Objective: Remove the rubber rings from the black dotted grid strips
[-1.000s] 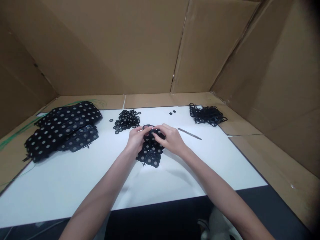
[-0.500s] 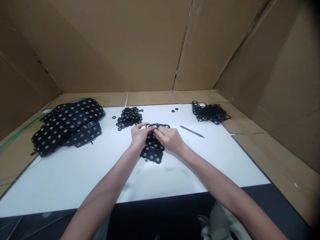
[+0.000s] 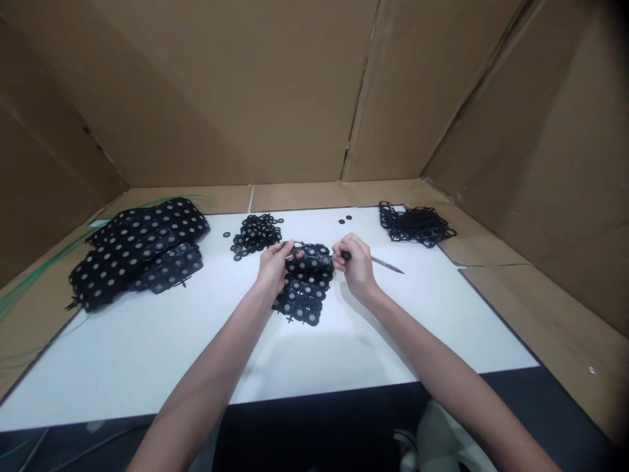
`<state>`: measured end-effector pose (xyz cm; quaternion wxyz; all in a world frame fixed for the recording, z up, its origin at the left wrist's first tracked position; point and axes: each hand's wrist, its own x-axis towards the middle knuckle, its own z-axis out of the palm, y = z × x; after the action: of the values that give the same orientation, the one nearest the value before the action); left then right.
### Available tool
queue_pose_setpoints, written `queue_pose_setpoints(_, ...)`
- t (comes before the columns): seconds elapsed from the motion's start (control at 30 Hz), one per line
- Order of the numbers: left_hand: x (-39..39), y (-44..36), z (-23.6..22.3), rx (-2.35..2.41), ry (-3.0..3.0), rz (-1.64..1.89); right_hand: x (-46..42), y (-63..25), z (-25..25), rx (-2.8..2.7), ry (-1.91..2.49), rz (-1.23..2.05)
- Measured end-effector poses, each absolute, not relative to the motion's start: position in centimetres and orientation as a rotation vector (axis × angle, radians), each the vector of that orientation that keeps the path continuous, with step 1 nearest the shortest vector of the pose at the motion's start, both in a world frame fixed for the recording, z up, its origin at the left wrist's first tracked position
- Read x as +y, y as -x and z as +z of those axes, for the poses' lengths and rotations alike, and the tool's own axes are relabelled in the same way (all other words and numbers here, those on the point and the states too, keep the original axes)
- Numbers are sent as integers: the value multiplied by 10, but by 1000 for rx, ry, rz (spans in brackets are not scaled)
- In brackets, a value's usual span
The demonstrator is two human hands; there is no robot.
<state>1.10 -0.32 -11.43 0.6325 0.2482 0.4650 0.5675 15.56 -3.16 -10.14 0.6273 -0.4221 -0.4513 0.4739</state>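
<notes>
Going by size, what's seen first?
Cardboard walls (image 3: 236,92), back and both sides. White board (image 3: 171,354) laid flat between them, dark surface exposed along its near edge.

What's laid on the board?
Dotted pile (image 3: 142,246) heaped far left, layers overlapped, pale dots on black. Green strands (image 3: 29,282) strewn by it, run out past the left edge. Mesh pile (image 3: 417,225) placed far right, black open loops, tangled, partly hung over the board's edge.

And the middle?
Dotted sheet (image 3: 299,298) held near board centre, between the hands. Near part spread toward the wearer, small cross-shaped tabs seen on its near edge.

Hand states?
Left hand (image 3: 274,265): sheet's far left corner pinched between thumb and fingers. Right hand (image 3: 358,265): fingers curled in, small dark piece (image 3: 346,255) pinched at the tips. Held just beside the sheet's right edge; whether the sheet is touched can't be told.

Smaller stuff?
Disc pile (image 3: 258,233) heaped just beyond the left hand, dark rims, pale centres. Metal tool (image 3: 388,265) laid flat, slim, pointed tip aimed right, other end hidden by the right hand. Two loose discs (image 3: 348,217) left side by side near the far edge. Single disc (image 3: 226,234) set just left of the disc pile.
</notes>
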Motion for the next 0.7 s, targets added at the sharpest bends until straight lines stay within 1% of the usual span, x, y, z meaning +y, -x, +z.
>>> queue_pose_setpoints(0.07,-6,-12,-111,1052,-678,1250,-28,-156,-104,-1025,1039,1211)
queue_pose_setpoints(0.13,-8,-12,-109,1071,-778,1196,-26,-156,-106,-1072,1103,1223)
queue_pose_setpoints(0.23,-9,-10,-107,1139,-875,1153,-28,-154,-110,-1215,1147,1078)
queue_pose_setpoints(0.43,-12,-10,-107,1160,-1054,1221,-34,-151,-107,-1637,1257,785)
queue_pose_setpoints(0.53,-13,-10,-105,1163,-946,1203,-38,-150,-105,-1932,1302,554)
queue_pose_setpoints(0.7,-12,-12,-102,1158,-668,1159,-38,-152,-112,-2230,1264,-60)
